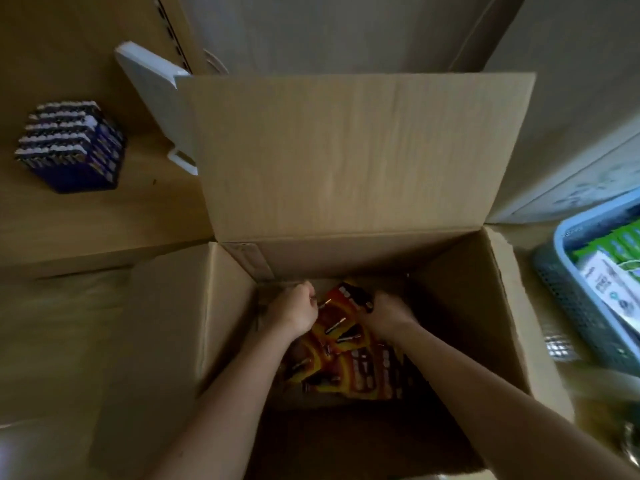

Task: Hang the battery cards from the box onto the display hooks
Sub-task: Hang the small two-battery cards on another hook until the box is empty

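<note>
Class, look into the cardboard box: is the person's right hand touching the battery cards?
Touching. The head view shows the right hand closed over the top edge of the red-and-yellow battery cards lying in the cardboard box.

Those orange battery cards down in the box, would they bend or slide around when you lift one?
Probably a bit of both. The battery cards look thin and flat, so one may flex when lifted by an edge. They lie loosely overlapped on the bottom of the box, so neighbours may shift. The batteries on them likely make each card heavy for its size.

Dim light — wooden shelf (86,209) left, pale wall (329,32) behind.
</note>
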